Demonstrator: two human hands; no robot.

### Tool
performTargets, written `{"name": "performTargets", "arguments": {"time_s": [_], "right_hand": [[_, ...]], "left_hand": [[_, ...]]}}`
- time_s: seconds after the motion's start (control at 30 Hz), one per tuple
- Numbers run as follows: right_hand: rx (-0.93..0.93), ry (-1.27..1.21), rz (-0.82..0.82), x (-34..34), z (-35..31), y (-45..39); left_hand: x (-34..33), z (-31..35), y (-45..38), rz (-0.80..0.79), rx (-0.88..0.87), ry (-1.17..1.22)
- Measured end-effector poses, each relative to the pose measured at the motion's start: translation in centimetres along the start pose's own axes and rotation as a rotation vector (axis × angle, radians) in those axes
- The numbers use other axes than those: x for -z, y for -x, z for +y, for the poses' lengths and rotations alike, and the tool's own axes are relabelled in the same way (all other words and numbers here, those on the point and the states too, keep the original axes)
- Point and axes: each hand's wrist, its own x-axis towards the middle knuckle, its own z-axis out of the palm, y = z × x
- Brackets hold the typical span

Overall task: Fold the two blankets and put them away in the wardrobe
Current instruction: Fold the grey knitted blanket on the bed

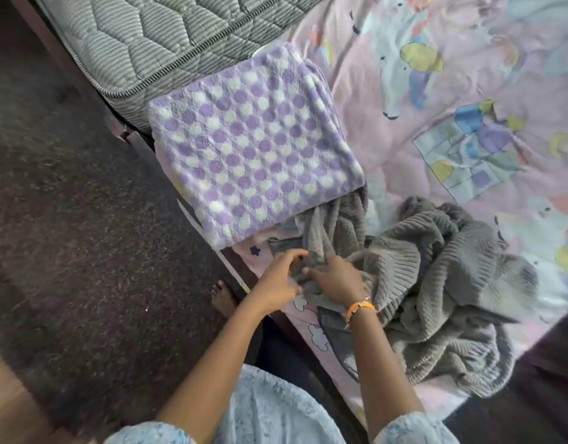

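A purple blanket with white dots (253, 149) lies folded into a flat square at the bed's near edge. Just right of it a grey ribbed blanket (436, 283) sits in a crumpled heap, one strip of it tucked under the purple blanket's corner. My left hand (281, 277) and my right hand (335, 278) meet at the heap's left edge, both gripping grey fabric. An orange bracelet circles my right wrist. No wardrobe is in view.
Both blankets rest on a pink patterned bedsheet (452, 107). A grey quilted mattress (154, 36) shows bare at the top left. Dark carpet (83, 219) covers the floor to the left, and a bare foot (223, 296) stands by the bed frame.
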Motion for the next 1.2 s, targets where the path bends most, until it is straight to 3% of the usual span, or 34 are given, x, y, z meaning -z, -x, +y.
{"name": "performTargets", "arguments": {"time_s": [0.07, 0.13, 0.23, 0.37, 0.43, 0.53, 0.63, 0.7, 0.77, 0.87, 1.07, 1.2], "right_hand": [[0.086, -0.258, -0.021, 0.3, -0.9, 1.9], [0.17, -0.366, -0.034, 1.3, -1.5, 3.7], [0.25, -0.353, -0.017, 2.7, -2.0, 6.0], [0.289, -0.22, 0.148, 4.7, -3.2, 9.8], [0.295, -0.128, 0.185, 5.2, -3.9, 12.5], [0.33, -0.071, 0.126, 6.3, -5.0, 16.3], [0.442, 0.035, 0.031, 7.6, -6.1, 21.1], [0.537, -0.006, 0.108, 8.4, -6.3, 23.7], [0.594, -0.145, 0.315, 9.0, -5.9, 25.1], [0.588, -0.277, 0.487, 9.5, -4.8, 25.8], [0.396, -0.109, 0.609, 9.5, -2.7, 22.3], [0.362, -0.259, 0.721, 10.3, -1.6, 22.5]], "left_hand": [[0.0, 0.7, 1.0, 0.005, -0.055, -0.035], [0.4, 1.3, 2.4, 0.048, -0.041, 0.02], [0.8, 1.9, 4.6, 0.1, -0.045, 0.003], [0.3, 3.2, 8.8, -0.09, -0.13, 0.142], [-0.1, 3.3, 10.9, -0.105, -0.153, 0.204], [-0.5, 4.0, 13.3, 0.169, -0.258, 0.156], [-0.1, 5.4, 15.8, 0.342, -0.439, -0.092], [0.6, 6.0, 17.0, 0.389, -0.437, -0.208], [1.8, 6.3, 18.3, 0.464, -0.436, -0.262], [3.6, 6.0, 20.4, 0.512, -0.436, -0.108], [5.1, 8.8, 24.8, 0.636, -0.602, 0.261], [5.3, 11.7, 26.2, 0.726, -0.701, 0.352]]}}
